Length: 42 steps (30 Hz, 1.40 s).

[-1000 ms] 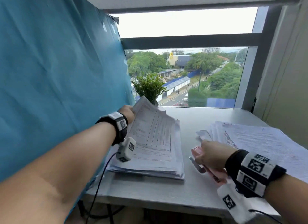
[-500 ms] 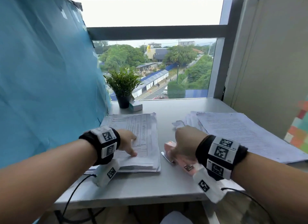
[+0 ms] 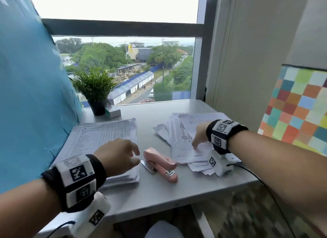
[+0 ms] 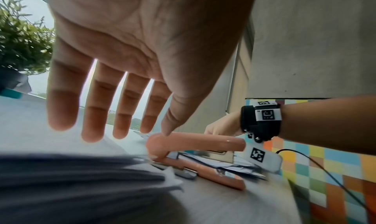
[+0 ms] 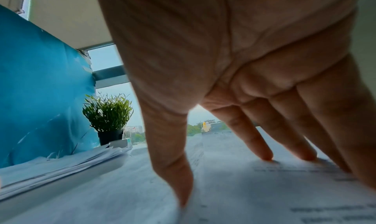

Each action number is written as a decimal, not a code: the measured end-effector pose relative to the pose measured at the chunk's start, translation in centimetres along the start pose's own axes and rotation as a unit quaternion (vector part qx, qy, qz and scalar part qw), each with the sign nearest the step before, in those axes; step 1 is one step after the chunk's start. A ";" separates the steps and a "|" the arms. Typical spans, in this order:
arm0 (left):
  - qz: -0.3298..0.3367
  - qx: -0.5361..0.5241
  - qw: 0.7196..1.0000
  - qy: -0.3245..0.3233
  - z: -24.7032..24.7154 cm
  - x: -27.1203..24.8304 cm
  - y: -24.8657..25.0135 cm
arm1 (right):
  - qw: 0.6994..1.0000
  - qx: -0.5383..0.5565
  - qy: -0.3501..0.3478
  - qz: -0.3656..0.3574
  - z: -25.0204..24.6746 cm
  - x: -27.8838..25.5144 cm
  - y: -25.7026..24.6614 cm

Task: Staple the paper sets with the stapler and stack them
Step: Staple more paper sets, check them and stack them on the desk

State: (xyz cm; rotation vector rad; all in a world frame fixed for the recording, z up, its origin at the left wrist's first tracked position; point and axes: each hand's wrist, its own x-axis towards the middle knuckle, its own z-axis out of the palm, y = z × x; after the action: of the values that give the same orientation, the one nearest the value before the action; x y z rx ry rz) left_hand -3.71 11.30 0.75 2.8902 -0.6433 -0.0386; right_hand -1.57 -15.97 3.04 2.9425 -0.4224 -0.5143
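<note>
A pink stapler [image 3: 160,164] lies on the grey table [image 3: 177,193] between two paper piles. The neat stack of sets [image 3: 102,136] is on the left, the loose fanned pile [image 3: 184,131] on the right. My left hand [image 3: 134,155] hovers over the stack's near right corner with straight, spread fingers [image 4: 95,115] and holds nothing. Its thumb tip is right by the rear end of the stapler [image 4: 195,144]. My right hand [image 3: 196,142] rests on the loose pile, fingertips [image 5: 264,155] and thumb pressed flat on the top printed sheet [image 5: 264,195].
A potted plant [image 3: 93,89] and a small box [image 3: 113,112] stand at the back left by the window. A blue sheet [image 3: 26,96] walls the left side. A checkered panel [image 3: 297,105] stands on the right. A cable [image 3: 256,177] trails off the table's right edge.
My right hand has let go of the stapler and moved right onto the loose pile. My left hand has come off the stack top and moved toward the stapler.
</note>
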 end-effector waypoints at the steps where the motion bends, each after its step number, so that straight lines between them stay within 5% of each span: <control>1: 0.006 -0.010 1.000 0.012 0.0 -0.1 0.4 | 1.000 -0.004 0.008 0.004 0.2 0.1 -0.1; 6: 0.025 -0.068 0.994 0.078 -0.4 -0.3 2.2 | 0.999 -0.019 0.020 -0.020 0.7 -0.1 -0.5; 12: 0.008 -0.236 0.966 0.107 -0.8 0.6 2.7 | 0.960 0.269 0.082 0.004 -2.6 -0.9 1.0; 17: -0.005 -0.411 0.911 0.045 -1.2 1.6 4.5 | 0.841 0.534 0.083 0.004 -5.1 -1.4 1.3; 20: -0.011 -0.448 0.893 -0.025 -1.4 1.7 6.1 | 0.713 0.700 0.028 -0.032 -5.4 -1.8 0.7; 22: -0.025 -0.464 0.884 -0.052 -1.3 2.0 6.9 | 0.654 0.754 -0.014 -0.061 -5.5 -2.1 0.1; 25: -0.050 -0.528 0.847 -0.030 -0.9 2.5 7.4 | 0.566 0.814 -0.068 -0.112 -5.8 -2.7 -0.9; 27: -0.070 -0.576 0.814 0.024 -0.9 2.8 7.4 | 0.544 0.822 -0.086 -0.144 -5.9 -3.2 -1.6; 30: -0.096 -0.583 0.800 0.109 -1.7 3.3 6.6 | 0.591 0.778 -0.065 -0.201 -5.9 -4.1 -2.7; 33: -0.093 -0.555 0.808 0.177 -3.1 3.6 4.5 | 0.750 0.612 0.014 -0.250 -5.4 -5.6 -3.6; 36: -0.044 -0.528 0.821 0.213 -4.7 3.4 2.1 | 0.913 0.274 0.054 -0.299 -3.8 -6.9 -5.0; 38: -0.011 -0.509 0.835 0.210 -5.9 3.0 0.9 | 0.946 0.103 0.046 -0.302 -2.2 -7.4 -6.2; 42: 0.084 -0.380 0.888 0.245 -7.7 2.8 -0.1 | 0.952 0.057 0.003 -0.300 0.5 -7.4 -8.1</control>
State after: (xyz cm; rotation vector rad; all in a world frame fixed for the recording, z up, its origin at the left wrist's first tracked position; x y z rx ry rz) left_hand -0.65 11.57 8.34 1.9641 -0.5958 0.3675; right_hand -6.45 -6.13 3.50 3.1515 0.4826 -0.5510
